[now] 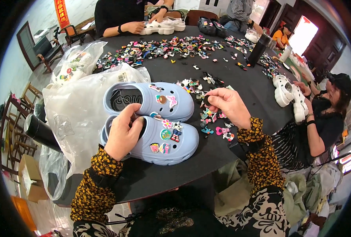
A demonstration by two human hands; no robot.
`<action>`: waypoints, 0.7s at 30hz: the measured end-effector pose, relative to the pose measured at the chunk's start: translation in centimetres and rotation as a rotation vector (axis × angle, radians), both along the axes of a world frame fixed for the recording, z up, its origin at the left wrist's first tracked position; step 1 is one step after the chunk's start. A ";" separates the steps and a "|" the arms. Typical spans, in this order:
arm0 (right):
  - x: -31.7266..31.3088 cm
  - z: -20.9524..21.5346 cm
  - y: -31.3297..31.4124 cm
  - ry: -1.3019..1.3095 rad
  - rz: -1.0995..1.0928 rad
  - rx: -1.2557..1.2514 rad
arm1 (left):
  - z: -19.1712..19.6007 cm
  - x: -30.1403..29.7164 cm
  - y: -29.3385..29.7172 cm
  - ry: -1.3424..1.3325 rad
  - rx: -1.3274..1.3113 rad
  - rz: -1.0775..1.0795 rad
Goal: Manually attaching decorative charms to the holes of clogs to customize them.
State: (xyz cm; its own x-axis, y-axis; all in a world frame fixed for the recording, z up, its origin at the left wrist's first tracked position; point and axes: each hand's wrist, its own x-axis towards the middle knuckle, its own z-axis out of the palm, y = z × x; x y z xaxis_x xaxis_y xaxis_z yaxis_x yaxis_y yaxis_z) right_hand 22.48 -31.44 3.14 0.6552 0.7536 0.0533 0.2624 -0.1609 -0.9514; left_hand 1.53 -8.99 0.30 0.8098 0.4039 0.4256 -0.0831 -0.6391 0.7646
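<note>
Two light-blue clogs lie side by side on the dark table, toes to the right. My left hand (124,134) is closed on the near clog (183,150), fingers reaching into its opening and thumb on its upper. Colourful shoe charms, including a flower and a flag-patterned one, sit on that upper. The far clog (186,103) bears fewer charms, among them a pink butterfly (172,101), and some bare holes. My right hand (232,106) is pinched above a small heap of loose charms (210,116), right of the clogs; what its fingertips hold is too small to name.
Clear plastic bags (74,114) lie left of the clogs, beside a black cylinder (43,132). A long spread of charms (163,49) covers the table's far part. Opposite, a person handles white clogs (157,27); another at right holds white clogs (282,91). A dark bottle (259,50) stands far right.
</note>
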 end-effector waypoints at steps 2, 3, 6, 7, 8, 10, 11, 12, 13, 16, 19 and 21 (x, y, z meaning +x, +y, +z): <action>-0.2 -0.1 0.2 0.019 0.011 -0.006 | -0.2 -0.1 0.1 0.000 0.003 0.004; -0.4 0.1 0.1 0.016 0.014 -0.005 | -0.1 -0.1 0.1 -0.003 0.003 0.007; -0.9 0.6 0.0 0.026 0.007 0.008 | -0.2 -0.2 0.1 -0.023 -0.013 -0.003; -1.1 0.8 -0.1 0.017 -0.010 -0.003 | -0.2 -0.2 0.1 -0.022 -0.013 0.001; -1.2 0.9 -0.1 0.008 -0.027 -0.014 | -0.2 -0.2 0.1 -0.029 -0.004 -0.001; -0.9 0.6 -0.3 0.000 -0.017 -0.007 | -0.2 -0.1 0.0 -0.039 0.006 -0.007; -0.8 0.4 -0.4 -0.007 -0.006 0.000 | -0.3 -0.1 0.0 -0.029 0.007 -0.005; -0.7 0.3 -0.3 -0.006 -0.004 0.002 | -0.2 -0.2 0.0 -0.018 0.011 0.000; -0.7 0.2 -0.2 -0.027 0.018 0.018 | -0.2 -0.2 0.1 -0.017 0.013 0.002; -0.8 0.3 -0.2 -0.053 0.039 0.028 | -0.3 0.0 0.1 -0.029 0.023 -0.002; -1.1 0.2 0.0 -0.073 0.051 0.023 | -0.2 -0.1 0.1 0.005 -0.002 0.002; -1.3 0.3 0.0 -0.085 0.057 0.023 | -0.4 -0.2 0.2 -0.016 0.011 0.004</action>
